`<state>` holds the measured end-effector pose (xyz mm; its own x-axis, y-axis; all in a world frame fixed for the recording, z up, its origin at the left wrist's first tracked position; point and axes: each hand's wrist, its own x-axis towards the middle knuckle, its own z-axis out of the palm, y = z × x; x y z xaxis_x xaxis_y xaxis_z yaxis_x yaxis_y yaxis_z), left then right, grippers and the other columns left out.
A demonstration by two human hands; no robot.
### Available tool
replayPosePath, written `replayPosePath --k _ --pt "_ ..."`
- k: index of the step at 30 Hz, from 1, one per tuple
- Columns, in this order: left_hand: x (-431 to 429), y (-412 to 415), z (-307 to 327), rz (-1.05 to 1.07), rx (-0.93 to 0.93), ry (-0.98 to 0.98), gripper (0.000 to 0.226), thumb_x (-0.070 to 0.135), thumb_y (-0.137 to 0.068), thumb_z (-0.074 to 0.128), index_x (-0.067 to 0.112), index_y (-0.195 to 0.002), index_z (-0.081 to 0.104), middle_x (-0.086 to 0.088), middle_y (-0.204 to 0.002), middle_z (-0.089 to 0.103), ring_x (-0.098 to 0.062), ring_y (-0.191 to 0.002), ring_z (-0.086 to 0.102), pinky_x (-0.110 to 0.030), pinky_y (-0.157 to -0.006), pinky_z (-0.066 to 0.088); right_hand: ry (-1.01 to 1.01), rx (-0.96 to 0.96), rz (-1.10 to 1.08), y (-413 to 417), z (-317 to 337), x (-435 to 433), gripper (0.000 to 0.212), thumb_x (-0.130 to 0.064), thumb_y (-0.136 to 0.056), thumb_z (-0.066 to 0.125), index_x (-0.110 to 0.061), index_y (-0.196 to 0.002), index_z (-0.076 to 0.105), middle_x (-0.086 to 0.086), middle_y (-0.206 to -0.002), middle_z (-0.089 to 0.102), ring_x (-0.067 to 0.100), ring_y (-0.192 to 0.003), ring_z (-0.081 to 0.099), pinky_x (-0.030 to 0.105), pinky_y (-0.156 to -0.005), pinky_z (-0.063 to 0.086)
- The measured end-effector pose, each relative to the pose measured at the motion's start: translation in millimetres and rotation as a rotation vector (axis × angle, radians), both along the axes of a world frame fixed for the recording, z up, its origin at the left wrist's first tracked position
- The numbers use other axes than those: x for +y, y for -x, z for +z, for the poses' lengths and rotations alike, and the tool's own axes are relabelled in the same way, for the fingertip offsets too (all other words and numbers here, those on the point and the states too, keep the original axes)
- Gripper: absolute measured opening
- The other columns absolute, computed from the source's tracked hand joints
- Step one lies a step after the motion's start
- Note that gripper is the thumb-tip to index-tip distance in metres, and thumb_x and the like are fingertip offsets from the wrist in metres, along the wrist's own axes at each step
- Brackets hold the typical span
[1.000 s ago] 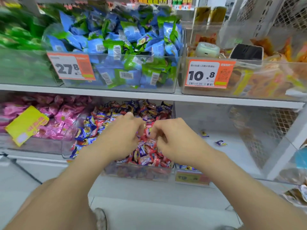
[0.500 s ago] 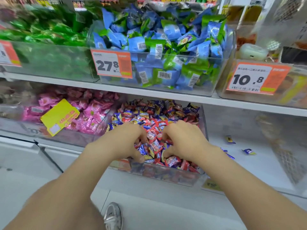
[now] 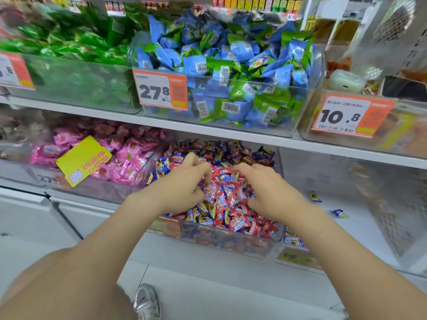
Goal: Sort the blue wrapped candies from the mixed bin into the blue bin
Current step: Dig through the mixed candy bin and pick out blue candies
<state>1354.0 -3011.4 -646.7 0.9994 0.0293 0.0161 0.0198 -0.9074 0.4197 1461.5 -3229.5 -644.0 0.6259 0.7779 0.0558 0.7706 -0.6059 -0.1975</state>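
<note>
Blue wrapped candies are heaped behind and beside the curled left hand and right hand; grip cannot be told.

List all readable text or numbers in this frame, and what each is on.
"27.8": middle tag on the blue-green candy bin.
"10.8": right tag on the right upper bin.
"8", rest cut off: left tag on the green candy bin.
Yellow card, wrappers, barcodes, small tag print: too blurred to read.
</note>
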Motion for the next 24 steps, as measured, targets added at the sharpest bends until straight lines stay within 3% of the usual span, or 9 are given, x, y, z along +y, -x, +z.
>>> replayPosePath --k 6,8,10,12,14,17,20,22,24 --pt "5 2 1 0.006 0.009 -0.026 0.038 -0.011 -0.088 0.044 0.022 -0.097 0.057 0.001 -0.113 0.026 -0.034 -0.087 0.056 -0.055 -0.073 0.051 -0.106 0.033 -0.027 -11 6 -3 0.068 -0.006 -0.098 0.056 -0.029 -0.158 0.033 0.008 -0.112 0.062 0.024 -0.089 0.058 0.048 -0.081 0.053" --pt "6 1 0 0.003 0.008 -0.022 0.033 -0.006 -0.089 0.047 0.023 -0.098 0.059 0.000 -0.112 0.027 -0.031 -0.090 0.055 -0.053 -0.079 0.053 -0.112 0.004 -0.036 -10 7 -2 0.058 -0.006 -0.101 0.047 -0.026 -0.155 0.039 0.004 -0.105 0.061 0.028 -0.094 0.058 0.047 -0.085 0.050" --pt "6 0 -2 -0.003 0.005 -0.051 0.026 0.006 -0.092 0.056 0.026 -0.107 0.062 0.002 -0.111 0.029 -0.023 -0.085 0.055 -0.045 -0.079 0.053 -0.091 0.004 -0.015 -2 10 1 0.044 -0.007 -0.104 0.042 -0.022 -0.146 0.047 -0.005 -0.085 0.058 0.028 -0.089 0.056 0.045 -0.084 0.047" --pt "6 -1 -5 -0.028 -0.009 -0.142 0.026 0.020 -0.092 0.069 0.031 -0.114 0.064 0.004 -0.112 0.030 -0.014 -0.086 0.053 -0.036 -0.082 0.050 -0.072 0.018 -0.006 9 10 7 0.025 -0.011 -0.106 0.039 -0.023 -0.124 0.052 -0.005 -0.071 0.057 0.024 -0.072 0.054 0.045 -0.068 0.049" --pt "5 -3 -6 -0.028 -0.032 -0.222 0.027 0.033 -0.091 0.077 0.032 -0.116 0.067 0.005 -0.112 0.034 -0.013 -0.091 0.052 -0.035 -0.085 0.049 -0.044 -0.029 -0.006 19 7 14 0.019 -0.011 -0.106 0.041 -0.025 -0.116 0.049 -0.002 -0.071 0.061 0.022 -0.064 0.055 0.041 -0.055 0.041" --pt "5 -7 -7 0.020 -0.038 -0.284 0.023 0.042 -0.088 0.081 0.028 -0.104 0.073 0.005 -0.109 0.040 -0.018 -0.099 0.050 -0.041 -0.085 0.052 0.003 -0.158 0.030 20 -7 26 0.029 -0.012 -0.106 0.052 -0.026 -0.131 0.049 0.000 -0.100 0.061 0.027 -0.078 0.062 0.043 -0.058 0.047" --pt "7 -12 -8 0.030 -0.014 -0.250 0.023 0.041 -0.084 0.085 0.024 -0.088 0.070 0.005 -0.106 0.041 -0.020 -0.098 0.049 -0.042 -0.084 0.051 0.044 -0.147 0.002 21 -12 37 0.026 -0.041 -0.109 0.049 -0.022 -0.122 0.061 0.002 -0.114 0.046 0.027 -0.079 0.057 0.040 -0.064 0.046" --pt "11 -13 -7 0.012 -0.013 -0.197 0.023 0.039 -0.081 0.088 0.024 -0.083 0.070 0.006 -0.104 0.043 -0.017 -0.096 0.051 -0.040 -0.083 0.050 0.038 -0.089 -0.023 21 -14 43 0.027 -0.046 -0.104 0.059 -0.022 -0.108 0.071 0.001 -0.114 0.050 0.025 -0.082 0.056 0.040 -0.069 0.049" --pt "17 -11 -3 -0.002 -0.032 -0.116 0.023 0.036 -0.078 0.091 0.026 -0.077 0.070 0.009 -0.101 0.046 -0.012 -0.092 0.053 -0.036 -0.080 0.049 -0.024 0.026 -0.052 18 -14 44 0.023 -0.041 -0.097 0.073 -0.021 -0.086 0.076 -0.001 -0.092 0.067 0.021 -0.079 0.063 0.040 -0.070 0.055"
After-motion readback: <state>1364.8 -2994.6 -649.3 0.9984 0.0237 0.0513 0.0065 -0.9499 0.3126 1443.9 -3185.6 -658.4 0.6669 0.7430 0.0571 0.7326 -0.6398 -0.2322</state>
